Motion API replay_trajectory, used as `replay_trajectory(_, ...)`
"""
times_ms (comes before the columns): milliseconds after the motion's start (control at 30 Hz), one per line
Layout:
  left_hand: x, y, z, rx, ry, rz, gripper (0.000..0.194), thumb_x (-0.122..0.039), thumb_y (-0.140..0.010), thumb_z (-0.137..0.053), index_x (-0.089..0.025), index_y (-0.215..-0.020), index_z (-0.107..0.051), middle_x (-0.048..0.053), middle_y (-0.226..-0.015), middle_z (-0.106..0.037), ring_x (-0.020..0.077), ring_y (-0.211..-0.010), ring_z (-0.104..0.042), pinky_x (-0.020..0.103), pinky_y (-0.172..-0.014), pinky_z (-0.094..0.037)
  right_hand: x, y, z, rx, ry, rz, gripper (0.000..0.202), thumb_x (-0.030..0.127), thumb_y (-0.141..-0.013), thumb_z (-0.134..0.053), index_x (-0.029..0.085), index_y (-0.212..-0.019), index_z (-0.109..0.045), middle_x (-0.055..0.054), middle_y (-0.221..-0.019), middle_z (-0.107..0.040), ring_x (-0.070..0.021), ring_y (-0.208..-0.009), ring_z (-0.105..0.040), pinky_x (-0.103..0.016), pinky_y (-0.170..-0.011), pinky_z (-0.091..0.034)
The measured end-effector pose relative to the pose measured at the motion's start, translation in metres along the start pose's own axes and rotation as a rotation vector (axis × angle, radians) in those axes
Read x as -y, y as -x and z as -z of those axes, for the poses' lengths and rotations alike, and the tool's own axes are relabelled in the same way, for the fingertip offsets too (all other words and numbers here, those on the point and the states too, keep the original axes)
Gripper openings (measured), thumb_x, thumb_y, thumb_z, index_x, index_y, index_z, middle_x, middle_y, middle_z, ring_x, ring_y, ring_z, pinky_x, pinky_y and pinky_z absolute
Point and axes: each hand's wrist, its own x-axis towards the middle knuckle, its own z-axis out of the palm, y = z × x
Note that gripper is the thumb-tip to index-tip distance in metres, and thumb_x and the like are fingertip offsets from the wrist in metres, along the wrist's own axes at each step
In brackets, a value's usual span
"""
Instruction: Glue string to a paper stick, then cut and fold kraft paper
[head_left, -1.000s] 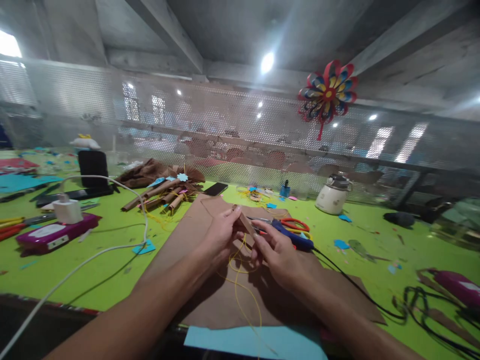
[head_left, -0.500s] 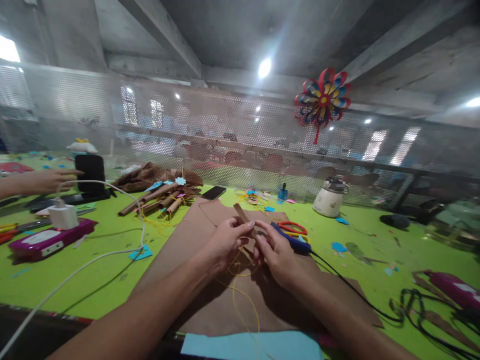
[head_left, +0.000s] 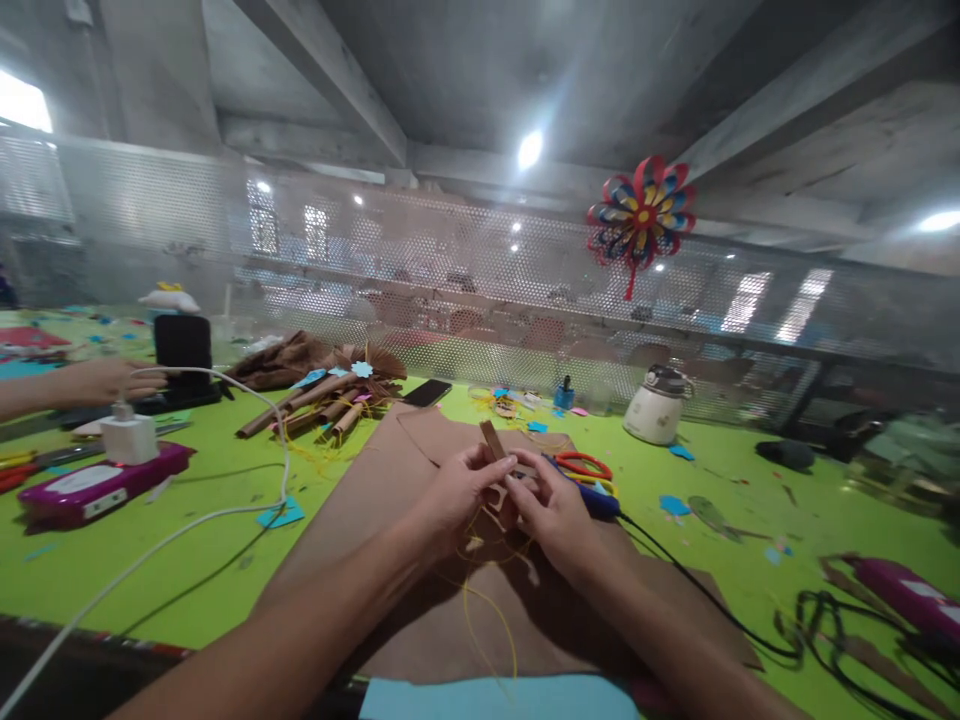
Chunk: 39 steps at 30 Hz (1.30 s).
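Between the fingertips of my left hand [head_left: 463,492] and my right hand [head_left: 549,502] is a folded brown paper strip [head_left: 491,437]. One end sticks up above the fingers, and its lower part is partly hidden by them. Both hands are closed on it in a pinch. Yellow string [head_left: 491,610] loops below the hands over a large brown paper sheet [head_left: 375,500]. Beside my right hand lies a dark blue corded tool [head_left: 600,500], mostly hidden, along with red-handled pliers or scissors [head_left: 586,464].
Brown paper rolls [head_left: 307,402] lie at the back left by a phone [head_left: 428,392]. A purple power strip [head_left: 105,485] holds a white charger [head_left: 129,437]. A co-worker's hand [head_left: 105,383] reaches in at left. A white kettle-like bottle [head_left: 651,408] stands back right; black cables [head_left: 817,620] coil nearby.
My hands have drawn closer together around the paper strip, which stands more upright and shows a folded part below. The co-worker's hand at left has pulled back from the dark phone-like screen.
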Motion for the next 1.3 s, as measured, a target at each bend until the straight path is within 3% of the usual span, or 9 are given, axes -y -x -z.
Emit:
replay_trajectory(100, -0.001, -0.003, 0.002, 0.023, 0.010, -0.032, 0.031, -0.039, -0.072, -0.075, -0.016, -0.091, -0.064, 0.005, -0.075, -0.065, 0.0132, -0.059, -0.060, 0.024, -0.053, -0.042, 0.000, 0.000, 0.001, -0.001, 0.051, 0.002, 0.053, 0.045, -0.085, -0.058, 0.013, -0.126, -0.048, 0.003, -0.057, -0.059, -0.0144, -0.052, -0.056, -0.027, -0.053, -0.045)
replay_trajectory(300, -0.010, -0.005, 0.008, -0.127, -0.034, -0.088, 0.031, -0.037, -0.066, -0.080, -0.016, -0.079, -0.062, 0.002, -0.072, -0.062, 0.0121, -0.063, -0.057, 0.023, -0.057, -0.042, 0.001, 0.003, 0.000, 0.071, -0.001, -0.060, 0.050, 0.048, -0.085, -0.057, 0.015, -0.122, -0.052, 0.003, -0.055, -0.059, -0.0118, -0.044, -0.053, -0.024, -0.044, -0.043)
replay_trajectory(500, -0.009, -0.008, 0.010, -0.144, -0.030, -0.140, 0.032, -0.036, -0.061, -0.082, -0.017, -0.071, -0.058, -0.002, -0.063, -0.057, 0.0103, -0.058, -0.052, 0.022, -0.055, -0.038, 0.002, 0.004, 0.001, 0.119, 0.053, -0.063, 0.049, 0.052, -0.085, -0.053, 0.013, -0.115, -0.056, 0.002, -0.058, -0.061, -0.0124, -0.047, -0.055, -0.026, -0.049, -0.046)
replay_trajectory(633, -0.004, -0.007, 0.010, -0.128, -0.053, -0.122, 0.031, -0.037, -0.065, -0.080, -0.017, -0.074, -0.058, -0.002, -0.062, -0.057, 0.0094, -0.055, -0.051, 0.022, -0.054, -0.038, 0.005, 0.005, 0.001, 0.109, 0.178, 0.018, 0.035, 0.049, -0.087, -0.054, 0.015, -0.093, -0.062, -0.001, -0.065, -0.064, -0.0137, -0.057, -0.058, -0.025, -0.054, -0.046)
replay_trajectory(733, 0.000, -0.005, 0.007, -0.088, -0.045, -0.068, 0.032, -0.040, -0.068, -0.078, -0.018, -0.078, -0.058, 0.000, -0.068, -0.060, 0.0109, -0.056, -0.054, 0.023, -0.054, -0.039, 0.003, 0.005, 0.000, 0.073, 0.169, -0.033, 0.039, 0.055, -0.087, -0.051, 0.017, -0.077, -0.057, 0.000, -0.057, -0.060, -0.0128, -0.049, -0.054, -0.024, -0.046, -0.041)
replay_trajectory(933, -0.005, -0.003, 0.004, -0.026, 0.002, -0.086, 0.034, -0.044, -0.071, -0.076, -0.019, -0.086, -0.060, 0.002, -0.075, -0.062, 0.0114, -0.062, -0.056, 0.023, -0.057, -0.041, -0.001, 0.004, 0.000, 0.057, 0.114, -0.074, 0.043, 0.062, -0.084, -0.050, 0.020, -0.074, -0.051, 0.004, -0.044, -0.053, -0.0110, -0.035, -0.046, -0.022, -0.038, -0.035)
replay_trajectory(1300, -0.010, -0.004, 0.008, -0.129, -0.038, -0.143, 0.035, -0.042, -0.061, -0.082, -0.014, -0.068, -0.063, 0.000, -0.065, -0.058, 0.0080, -0.056, -0.048, 0.021, -0.052, -0.033, 0.003, 0.008, 0.000, 0.091, 0.219, -0.017, 0.040, 0.055, -0.088, -0.049, 0.020, -0.070, -0.051, 0.003, -0.045, -0.055, -0.0104, -0.037, -0.047, -0.021, -0.040, -0.034)
